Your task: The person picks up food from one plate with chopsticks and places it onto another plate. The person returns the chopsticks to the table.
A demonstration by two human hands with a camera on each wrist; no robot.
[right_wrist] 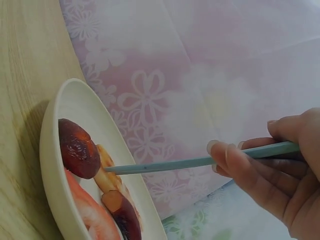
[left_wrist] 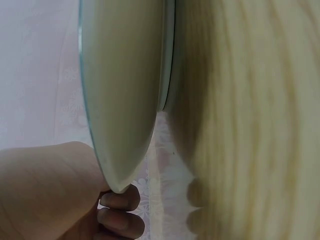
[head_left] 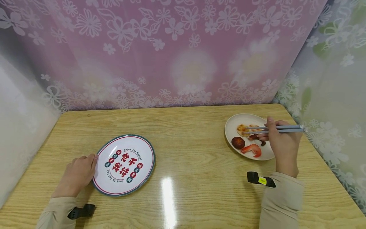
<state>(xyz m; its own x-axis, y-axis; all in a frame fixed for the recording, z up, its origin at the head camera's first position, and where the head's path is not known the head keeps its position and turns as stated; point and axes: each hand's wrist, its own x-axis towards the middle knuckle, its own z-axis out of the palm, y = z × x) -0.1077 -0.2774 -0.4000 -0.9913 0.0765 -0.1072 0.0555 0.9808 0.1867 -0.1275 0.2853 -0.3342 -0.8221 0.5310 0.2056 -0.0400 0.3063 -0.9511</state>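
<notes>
My left hand (head_left: 78, 173) grips the left rim of a white plate (head_left: 144, 148) with red lettering and a blue-green edge. In the left wrist view, the curled fingertips (left_wrist: 120, 220) show below its rim. On the right, my right hand (head_left: 286, 146) holds a pair of grey-blue chopsticks (head_left: 288, 129). Their tips reach a round, browned yellow slice (head_left: 241, 129) on a beige plate (head_left: 232, 124); whether they pinch it I cannot tell. That plate also bears a dark brown mushroom cap (head_left: 238, 142), an orange-red shrimp (head_left: 253, 150) and a dark curved piece (head_left: 262, 142).
Both plates stand on a wood-grain table (head_left: 188, 152), with bare surface between them. A pink flowered cloth (head_left: 183, 63) hangs along the back edge, and a pale flowered one (head_left: 337, 111) borders the right side.
</notes>
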